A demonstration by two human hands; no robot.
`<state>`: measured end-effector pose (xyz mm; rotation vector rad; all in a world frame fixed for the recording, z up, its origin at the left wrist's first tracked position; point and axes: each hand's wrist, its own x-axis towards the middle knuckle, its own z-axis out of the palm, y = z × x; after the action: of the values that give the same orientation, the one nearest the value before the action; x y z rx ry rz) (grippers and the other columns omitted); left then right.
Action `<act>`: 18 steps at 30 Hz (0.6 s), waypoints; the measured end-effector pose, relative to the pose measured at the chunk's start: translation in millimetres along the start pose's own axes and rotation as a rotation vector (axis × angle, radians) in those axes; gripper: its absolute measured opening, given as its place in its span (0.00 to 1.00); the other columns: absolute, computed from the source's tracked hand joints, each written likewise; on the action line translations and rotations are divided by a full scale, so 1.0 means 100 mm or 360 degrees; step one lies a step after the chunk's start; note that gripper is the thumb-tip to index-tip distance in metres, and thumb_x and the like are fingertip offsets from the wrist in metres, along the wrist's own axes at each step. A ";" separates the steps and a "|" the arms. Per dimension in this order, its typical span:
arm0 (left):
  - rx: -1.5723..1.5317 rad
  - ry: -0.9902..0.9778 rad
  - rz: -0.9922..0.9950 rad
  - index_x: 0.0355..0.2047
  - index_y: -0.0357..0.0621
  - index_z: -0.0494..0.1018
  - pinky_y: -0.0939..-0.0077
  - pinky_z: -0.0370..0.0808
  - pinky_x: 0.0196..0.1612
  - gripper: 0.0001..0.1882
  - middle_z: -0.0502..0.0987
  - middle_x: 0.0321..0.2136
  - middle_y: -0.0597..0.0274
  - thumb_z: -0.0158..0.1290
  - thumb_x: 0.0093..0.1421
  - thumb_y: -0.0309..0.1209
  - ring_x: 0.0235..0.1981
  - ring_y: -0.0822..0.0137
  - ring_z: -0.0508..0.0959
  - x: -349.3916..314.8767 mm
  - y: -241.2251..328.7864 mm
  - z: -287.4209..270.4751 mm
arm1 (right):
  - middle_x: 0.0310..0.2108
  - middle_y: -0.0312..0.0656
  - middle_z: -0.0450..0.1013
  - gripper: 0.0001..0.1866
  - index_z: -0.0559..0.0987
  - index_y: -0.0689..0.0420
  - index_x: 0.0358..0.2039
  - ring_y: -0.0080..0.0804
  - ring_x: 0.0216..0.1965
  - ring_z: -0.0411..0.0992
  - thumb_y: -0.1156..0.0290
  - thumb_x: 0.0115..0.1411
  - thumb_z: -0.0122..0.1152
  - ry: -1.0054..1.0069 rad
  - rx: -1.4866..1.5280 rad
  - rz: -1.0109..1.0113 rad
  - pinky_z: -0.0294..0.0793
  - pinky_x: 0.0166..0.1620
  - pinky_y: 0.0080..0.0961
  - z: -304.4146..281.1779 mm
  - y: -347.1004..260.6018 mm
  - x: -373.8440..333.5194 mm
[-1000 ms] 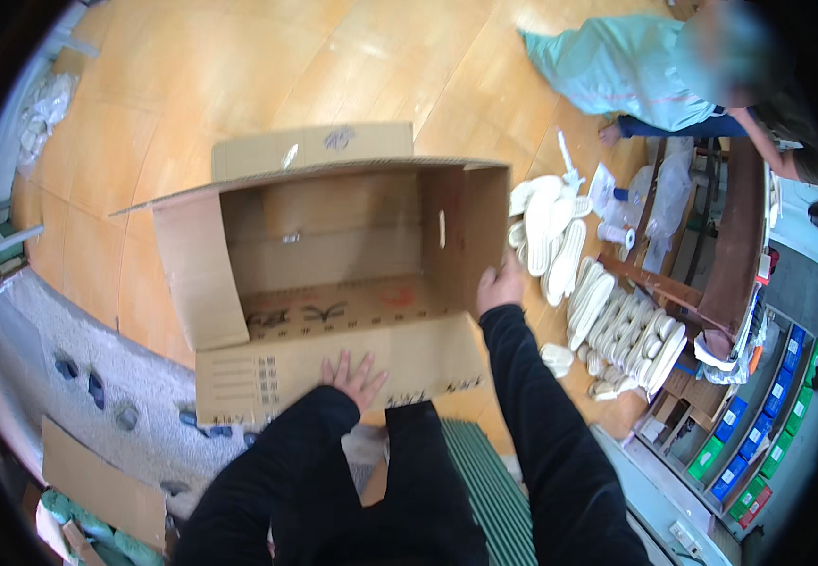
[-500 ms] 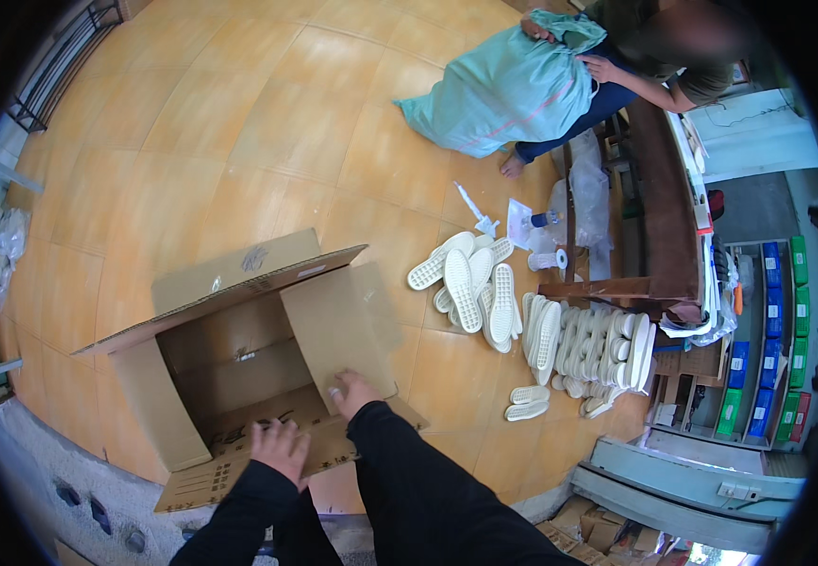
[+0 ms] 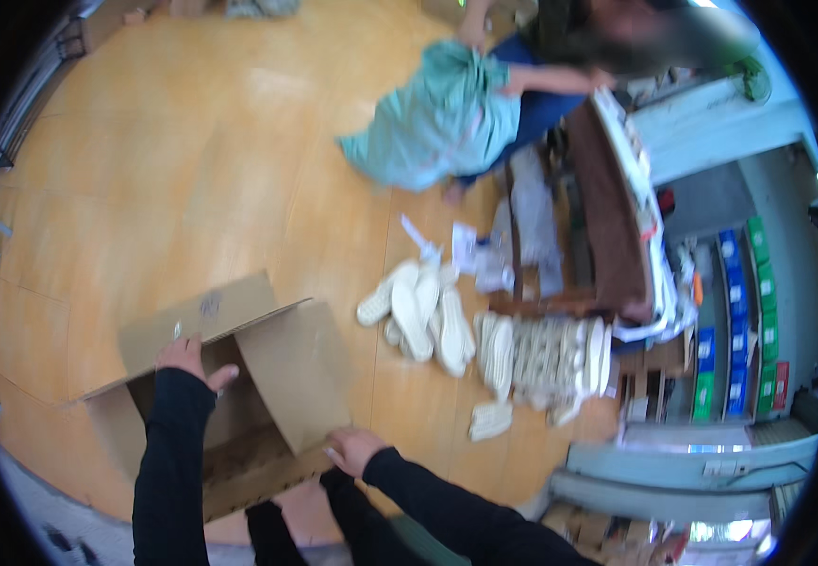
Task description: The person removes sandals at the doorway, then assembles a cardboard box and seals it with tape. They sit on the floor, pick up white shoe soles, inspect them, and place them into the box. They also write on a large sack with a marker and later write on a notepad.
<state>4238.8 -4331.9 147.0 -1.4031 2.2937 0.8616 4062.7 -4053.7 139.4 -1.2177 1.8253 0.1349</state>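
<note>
An open cardboard box [image 3: 300, 377] stands on the floor before me, flaps spread outward and its inside dim. My left hand [image 3: 192, 363] reaches across it, with its fingers hooked over the far flap's edge and the thumb apart on the near side. At the near right corner my right hand [image 3: 352, 450] grips the box's edge, its fingertips partly hidden. Just right of the box lies a loose pile of white shoe soles [image 3: 412, 311]. Beside that, more soles stand stacked in rows [image 3: 560, 360], with a small pair of soles [image 3: 490, 421] in front.
At the back, another person holds a large green sack [image 3: 437, 123]. A brown-sided workbench [image 3: 607, 179] stands on the right, with plastic bags [image 3: 534, 217] beneath it. Blue and green bins [image 3: 734, 321] fill a rack farther right. A black metal rack [image 3: 36, 90] is at far left.
My left hand has moved from the near flap to the far flap. My right hand has shifted to the near right corner. The view has turned, and the other person's sack looks more bunched.
</note>
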 end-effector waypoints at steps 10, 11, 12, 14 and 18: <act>0.0434 -0.0181 0.0232 0.68 0.45 0.39 0.35 0.44 0.64 0.69 0.37 0.69 0.44 0.68 0.34 0.57 0.69 0.43 0.40 -0.46 -0.06 1.20 | 0.51 0.44 0.67 0.13 0.75 0.53 0.40 0.46 0.58 0.62 0.69 0.52 0.59 0.1108 0.0164 -0.0449 0.54 0.61 0.55 0.23 -0.03 1.00; 0.0404 -0.0077 0.0212 0.69 0.46 0.39 0.35 0.43 0.64 0.70 0.36 0.69 0.44 0.68 0.34 0.58 0.69 0.43 0.39 -0.42 -0.06 1.27 | 0.50 0.44 0.68 0.13 0.75 0.53 0.39 0.47 0.58 0.62 0.70 0.51 0.60 0.1193 0.0224 -0.0476 0.53 0.61 0.55 0.25 -0.04 0.99; 0.0429 -0.0149 0.0161 0.69 0.46 0.38 0.35 0.43 0.64 0.70 0.35 0.69 0.44 0.68 0.33 0.58 0.69 0.43 0.39 -0.39 -0.06 1.35 | 0.50 0.45 0.68 0.13 0.75 0.53 0.38 0.48 0.58 0.61 0.71 0.50 0.60 0.1274 0.0289 -0.0487 0.53 0.61 0.55 0.30 -0.05 0.94; 0.0418 -0.0184 0.0089 0.69 0.46 0.37 0.35 0.43 0.64 0.71 0.34 0.69 0.45 0.68 0.33 0.58 0.69 0.43 0.38 -0.27 -0.05 1.53 | 0.53 0.48 0.65 0.16 0.74 0.55 0.41 0.52 0.60 0.58 0.71 0.50 0.61 0.1423 0.0407 -0.0461 0.52 0.62 0.56 0.50 -0.01 0.71; 0.0613 -0.0003 -0.0004 0.69 0.44 0.38 0.32 0.44 0.63 0.63 0.32 0.69 0.44 0.63 0.44 0.57 0.69 0.42 0.37 -0.09 -0.09 1.89 | 0.62 0.57 0.54 0.27 0.69 0.60 0.53 0.58 0.65 0.49 0.69 0.51 0.61 0.0916 0.0385 0.0140 0.50 0.63 0.58 1.05 0.13 0.36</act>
<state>4243.1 -4207.8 4.4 -1.2302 2.2980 0.3883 4114.0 -4015.8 47.5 -1.0695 2.3060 -0.4183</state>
